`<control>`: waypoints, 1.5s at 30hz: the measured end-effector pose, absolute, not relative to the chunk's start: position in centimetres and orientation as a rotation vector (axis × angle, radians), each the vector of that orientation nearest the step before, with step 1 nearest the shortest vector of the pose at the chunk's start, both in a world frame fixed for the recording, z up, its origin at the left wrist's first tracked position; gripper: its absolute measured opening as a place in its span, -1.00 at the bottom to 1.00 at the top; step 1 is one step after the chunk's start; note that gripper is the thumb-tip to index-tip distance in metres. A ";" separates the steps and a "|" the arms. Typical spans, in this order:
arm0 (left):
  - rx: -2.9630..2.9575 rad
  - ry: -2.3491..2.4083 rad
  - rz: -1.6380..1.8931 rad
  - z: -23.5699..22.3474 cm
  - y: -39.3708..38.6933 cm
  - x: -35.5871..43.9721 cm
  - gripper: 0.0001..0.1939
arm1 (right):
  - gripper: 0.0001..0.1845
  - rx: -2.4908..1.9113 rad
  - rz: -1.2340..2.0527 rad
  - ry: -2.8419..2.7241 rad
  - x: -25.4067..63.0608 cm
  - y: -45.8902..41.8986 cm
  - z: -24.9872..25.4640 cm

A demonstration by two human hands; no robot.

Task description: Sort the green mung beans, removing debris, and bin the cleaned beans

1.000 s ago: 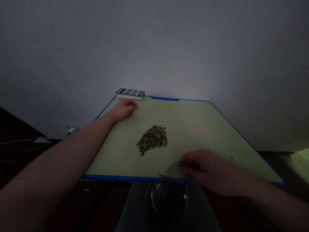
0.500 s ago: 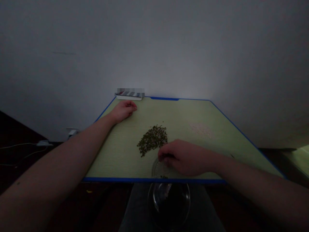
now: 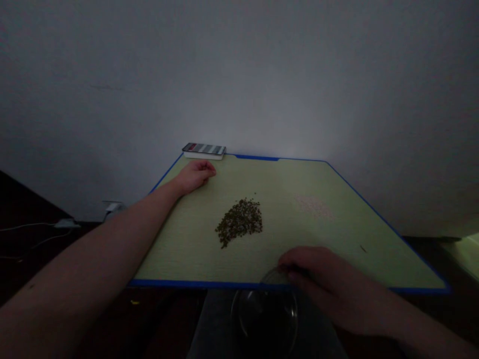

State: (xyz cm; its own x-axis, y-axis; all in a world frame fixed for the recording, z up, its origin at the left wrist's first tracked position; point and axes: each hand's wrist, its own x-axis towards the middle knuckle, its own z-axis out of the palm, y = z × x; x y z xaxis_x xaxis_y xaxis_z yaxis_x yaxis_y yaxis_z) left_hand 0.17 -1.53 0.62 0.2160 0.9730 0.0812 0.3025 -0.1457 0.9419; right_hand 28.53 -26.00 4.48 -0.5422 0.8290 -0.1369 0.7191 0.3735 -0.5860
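My left hand (image 3: 196, 175) rests on the far left of the pale green tabletop (image 3: 187, 249), fingers loosely curled together, with nothing visible in them. My right hand (image 3: 325, 284) is closed on the rim of a clear round dish (image 3: 275, 275) at the table's front edge; its fingertips are partly in shadow. Directly below, a larger transparent bowl (image 3: 243, 319) sits between my legs, its dark contents too dim to make out. A pile of small dark green beans or seeds (image 3: 241, 219) is spread over the middle of the table. Pale grains (image 3: 314, 205) lie scattered to its right.
A box with a striped top (image 3: 204, 151) sits at the far left corner against the wall (image 3: 262, 75). A thin dark sliver (image 3: 363, 249) lies on the right side. Blue edging (image 3: 179, 283) rims the table. White cables and a plug (image 3: 67, 223) are at the left.
My right hand has drawn back from the pile toward me and to the right, taking the clear dish to the table's front edge over the bowl. My left hand stays in place.
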 end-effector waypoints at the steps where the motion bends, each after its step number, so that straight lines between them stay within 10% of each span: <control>1: 1.615 1.220 0.969 0.6 -1.5 0.2 -0.88 | -0.75 -1.410 0.810 -2.365 28.8 -26.7 4.2; 11: 1.643 1.208 0.970 0.4 -1.4 0.0 -0.83 | -0.59 -1.167 -0.116 -2.323 29.9 -28.4 1.4; 25: 1.698 1.224 0.939 0.3 -1.2 -0.4 -0.82 | -0.37 -1.711 0.160 -2.639 31.0 -20.2 3.7; 32: 1.661 1.219 0.950 0.3 -1.4 -0.4 -0.80 | -0.70 -1.614 0.310 -2.819 30.0 -14.5 5.5; 45: 1.626 1.199 0.972 0.2 -1.2 -0.5 -0.83 | -0.61 -1.616 0.271 -2.539 30.5 -15.2 3.2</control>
